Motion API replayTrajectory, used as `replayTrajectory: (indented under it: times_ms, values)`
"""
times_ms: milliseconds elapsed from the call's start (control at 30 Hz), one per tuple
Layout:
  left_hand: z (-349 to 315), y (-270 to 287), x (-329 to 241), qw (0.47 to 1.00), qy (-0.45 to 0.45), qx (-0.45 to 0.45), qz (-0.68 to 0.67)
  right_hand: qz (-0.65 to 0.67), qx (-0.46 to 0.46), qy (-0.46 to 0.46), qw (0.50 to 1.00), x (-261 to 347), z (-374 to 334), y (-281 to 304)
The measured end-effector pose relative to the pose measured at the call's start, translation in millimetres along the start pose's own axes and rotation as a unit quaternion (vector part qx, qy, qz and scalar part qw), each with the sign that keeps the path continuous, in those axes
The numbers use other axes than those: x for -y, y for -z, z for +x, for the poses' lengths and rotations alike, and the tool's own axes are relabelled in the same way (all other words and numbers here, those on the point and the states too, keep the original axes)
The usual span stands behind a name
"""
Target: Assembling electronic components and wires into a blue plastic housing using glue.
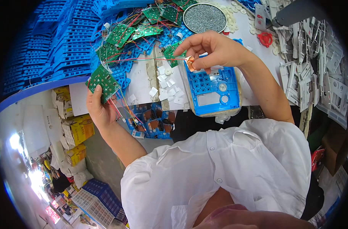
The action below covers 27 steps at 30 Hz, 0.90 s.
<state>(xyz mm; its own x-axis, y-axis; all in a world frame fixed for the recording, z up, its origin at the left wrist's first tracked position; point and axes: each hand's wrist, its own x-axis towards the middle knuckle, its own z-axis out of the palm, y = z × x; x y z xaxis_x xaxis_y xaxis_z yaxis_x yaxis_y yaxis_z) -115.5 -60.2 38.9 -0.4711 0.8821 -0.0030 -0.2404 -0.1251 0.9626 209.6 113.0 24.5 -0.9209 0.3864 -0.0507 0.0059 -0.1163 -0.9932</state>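
My left hand [100, 109] is closed on the edge of a green circuit board [103, 83], with its thumb on the face. Coloured wires hang from the board, and thin red and green ones stretch across to my right hand [216, 49]. Between that hand's thumb and fingers is a small copper-coloured piece [190, 64] with a white part; its exact kind is unclear. Just below the right hand lies a blue plastic housing [207, 100] with square key openings and round holes. Another circuit board [170, 57] sits beside my right fingertips, partly hidden.
Stacked blue housings [55, 45] fill the far left, beside wired circuit boards [121, 34]. A round tray [184, 19] of grey granules stands at the back. White squares [171, 91] lie mid-table; white plastic parts [334, 76] pile up right. Filled blue housings [158, 124] sit below the table edge.
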Motion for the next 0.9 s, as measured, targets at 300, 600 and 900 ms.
replayTrajectory:
  times_ms: [300,600,900]
  values:
    - [-2,-6,1,0.999,-0.011,-0.032,0.000,-0.153,-0.084,0.121,0.977,0,-2,-12]
    - [-7,1,4,0.998,-0.025,-0.048,0.009,-0.217,-0.146,0.123,0.957,17,-9,-27]
    - [-6,28,3,0.998,-0.040,-0.053,-0.007,-0.231,-0.157,0.138,0.950,15,-11,-27]
